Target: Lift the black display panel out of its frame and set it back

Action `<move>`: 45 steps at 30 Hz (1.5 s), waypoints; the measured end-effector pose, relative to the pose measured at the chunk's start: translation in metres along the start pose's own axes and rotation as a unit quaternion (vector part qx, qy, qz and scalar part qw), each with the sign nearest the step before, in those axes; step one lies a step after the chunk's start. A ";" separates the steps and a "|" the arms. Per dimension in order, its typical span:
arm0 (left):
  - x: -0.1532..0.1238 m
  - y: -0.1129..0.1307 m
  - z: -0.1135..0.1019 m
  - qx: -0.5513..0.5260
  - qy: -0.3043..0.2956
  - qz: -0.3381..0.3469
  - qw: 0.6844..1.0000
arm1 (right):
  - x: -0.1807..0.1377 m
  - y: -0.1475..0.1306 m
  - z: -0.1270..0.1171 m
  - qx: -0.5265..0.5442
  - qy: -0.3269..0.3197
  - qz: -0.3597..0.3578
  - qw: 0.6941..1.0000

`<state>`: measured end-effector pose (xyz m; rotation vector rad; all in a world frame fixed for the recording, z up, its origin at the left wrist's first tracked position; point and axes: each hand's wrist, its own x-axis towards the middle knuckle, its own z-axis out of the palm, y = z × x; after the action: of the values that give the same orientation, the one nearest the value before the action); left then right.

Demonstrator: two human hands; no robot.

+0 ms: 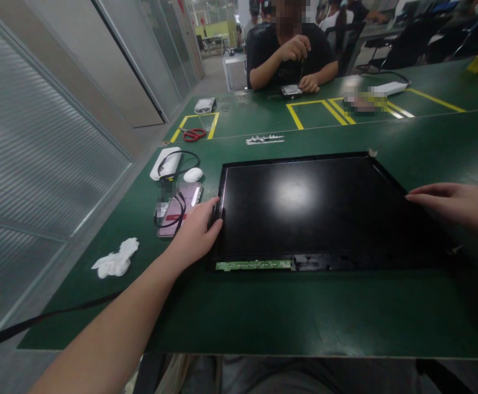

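A black laptop-sized display panel (325,208) lies flat on the green table in front of me, a bright light glaring on its screen. Along its near edge runs a narrow green circuit board (253,265). My left hand (196,230) grips the panel's left edge, thumb and fingers closed at the frame. On the opposite side, my right hand (454,202) pinches the right edge with its fingertips. The underside of the panel is hidden, and so are the fingers beneath it.
Left of the panel lie a pink-cased phone (187,197) with a black cable, a white earbud case (193,175), a white power bank (165,164) and crumpled tissue (118,260). Farther back are red scissors (193,134) and white strips (264,140). A person (292,60) sits opposite, handling a small device.
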<state>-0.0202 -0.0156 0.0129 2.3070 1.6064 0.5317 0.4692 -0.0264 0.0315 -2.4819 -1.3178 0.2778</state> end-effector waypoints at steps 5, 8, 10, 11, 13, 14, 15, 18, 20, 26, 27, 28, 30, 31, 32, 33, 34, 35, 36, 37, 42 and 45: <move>0.001 0.001 0.002 0.004 -0.007 0.000 1.000 | 0.004 0.002 0.005 -0.019 -0.002 -0.008 1.000; 0.002 0.001 0.003 0.012 -0.008 0.003 1.000 | 0.004 0.002 0.007 -0.021 0.003 -0.009 1.000; 0.002 0.000 0.004 0.025 -0.011 0.006 1.000 | 0.004 0.002 0.008 -0.026 0.005 -0.008 1.000; 0.001 -0.001 0.004 0.033 -0.013 0.008 0.999 | 0.004 0.002 0.008 -0.029 0.005 -0.009 1.000; 0.001 -0.001 0.004 0.050 -0.018 0.012 0.999 | 0.005 0.002 0.009 -0.034 0.008 -0.014 0.999; 0.001 -0.001 0.004 0.057 -0.019 0.014 0.998 | 0.005 0.002 0.009 -0.036 0.010 -0.019 0.999; 0.001 0.000 0.004 0.062 -0.019 0.016 0.998 | 0.005 0.002 0.009 -0.037 0.011 -0.024 0.999; 0.001 0.002 0.003 0.073 -0.020 0.029 0.997 | 0.005 0.001 0.008 -0.038 0.009 -0.027 0.999; 0.002 0.004 0.002 0.076 -0.020 0.034 0.996 | 0.004 -0.001 0.007 -0.036 0.006 -0.022 0.999; 0.001 0.003 0.003 0.074 -0.022 0.025 0.997 | 0.003 -0.002 0.007 -0.046 0.009 -0.030 0.998; 0.001 0.002 0.003 0.067 -0.019 0.023 0.997 | 0.004 -0.001 0.008 -0.046 0.009 -0.029 0.998; 0.001 0.002 0.003 0.057 -0.014 0.020 0.998 | 0.005 0.001 0.008 -0.044 0.011 -0.030 0.999; 0.001 0.001 0.003 0.029 -0.008 0.016 0.999 | 0.007 0.005 0.010 -0.044 0.013 -0.034 0.998; 0.000 0.001 0.003 0.012 -0.005 0.014 1.000 | 0.009 0.006 0.011 -0.044 0.014 -0.036 0.998; 0.000 0.001 0.003 -0.006 -0.004 0.011 1.000 | 0.010 0.008 0.011 -0.045 0.016 -0.038 0.998; -0.001 0.001 0.002 -0.024 -0.002 0.008 1.000 | 0.011 0.009 0.012 -0.046 0.017 -0.040 0.998; -0.002 0.002 0.001 -0.043 -0.001 0.005 0.999 | 0.011 0.009 0.012 -0.046 0.017 -0.042 0.998; -0.003 0.004 0.000 -0.061 0.000 0.000 0.998 | 0.012 0.009 0.012 -0.046 0.018 -0.042 0.998; -0.004 0.005 -0.001 -0.080 0.002 -0.007 0.997 | 0.011 0.008 0.012 -0.045 0.018 -0.041 0.998; -0.005 0.007 -0.003 -0.100 0.002 -0.015 0.995 | 0.010 0.007 0.011 -0.044 0.018 -0.038 0.998; -0.008 0.017 -0.003 -0.238 0.034 -0.071 0.968 | 0.001 -0.003 0.006 -0.039 0.011 -0.019 0.999; -0.009 0.022 -0.001 -0.357 0.057 -0.114 0.925 | -0.003 -0.005 0.004 -0.035 0.012 -0.025 0.999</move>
<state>-0.0050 -0.0313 0.0215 1.5525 1.3828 1.0058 0.4625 -0.0251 0.0294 -2.4971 -1.3997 0.1936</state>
